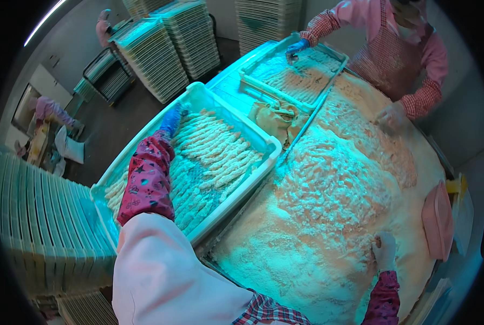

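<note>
Left hand (171, 119), blue glove, was reaching to the far end of the white tray (228, 111), fingers down on the rows of breaded strips (209, 157) w/ no clear pinch; couldn't tell tbh. Right hand (385, 252), crumb-coated glove, lay flat & spread on the big breadcrumb heap (318, 216) just right of that tray. Co-worker's hands worked the far side, one blue glove (295, 49) in a second tray (293, 73).

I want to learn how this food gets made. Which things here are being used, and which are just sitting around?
In use:
- left hand in a blue glove, at the crumbed sticks
- white tray holding the sticks
- right hand on the crumb heap

Sitting around:
- tray stacks behind
- pink lid-like thing at the table's edge
- racks on the left
</note>
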Demonstrator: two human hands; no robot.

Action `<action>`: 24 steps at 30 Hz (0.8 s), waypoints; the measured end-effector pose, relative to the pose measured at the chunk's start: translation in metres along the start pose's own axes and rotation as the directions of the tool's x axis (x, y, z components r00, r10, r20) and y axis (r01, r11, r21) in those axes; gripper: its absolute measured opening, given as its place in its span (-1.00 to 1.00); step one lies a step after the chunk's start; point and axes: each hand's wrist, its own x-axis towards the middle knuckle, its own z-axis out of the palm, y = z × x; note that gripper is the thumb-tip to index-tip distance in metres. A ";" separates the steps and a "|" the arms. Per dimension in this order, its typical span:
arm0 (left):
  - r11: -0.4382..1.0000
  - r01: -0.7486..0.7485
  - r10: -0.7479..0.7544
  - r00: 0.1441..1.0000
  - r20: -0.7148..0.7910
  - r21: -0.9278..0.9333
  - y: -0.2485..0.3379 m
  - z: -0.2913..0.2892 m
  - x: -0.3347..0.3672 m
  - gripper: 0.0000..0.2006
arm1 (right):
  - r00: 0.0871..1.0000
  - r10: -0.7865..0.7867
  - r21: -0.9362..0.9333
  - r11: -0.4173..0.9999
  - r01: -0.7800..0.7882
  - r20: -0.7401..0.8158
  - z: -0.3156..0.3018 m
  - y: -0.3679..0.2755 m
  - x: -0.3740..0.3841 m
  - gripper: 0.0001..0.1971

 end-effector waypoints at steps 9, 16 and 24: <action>0.917 -0.081 0.136 0.984 0.116 -0.390 0.053 0.044 -0.017 -0.46 | 0.909 0.308 0.720 0.694 -0.013 -0.280 -0.036 -0.104 0.003 -0.84; 0.914 -0.271 0.375 0.849 0.373 -0.301 0.112 0.119 -0.172 -0.65 | 0.974 0.175 0.611 0.759 -0.225 0.141 0.025 -0.176 -0.071 -0.74; 0.886 -0.261 0.460 0.596 0.658 -0.384 0.113 0.274 -0.359 -0.58 | 0.979 -0.054 0.550 0.820 0.156 -0.198 0.064 -0.217 -0.112 -0.79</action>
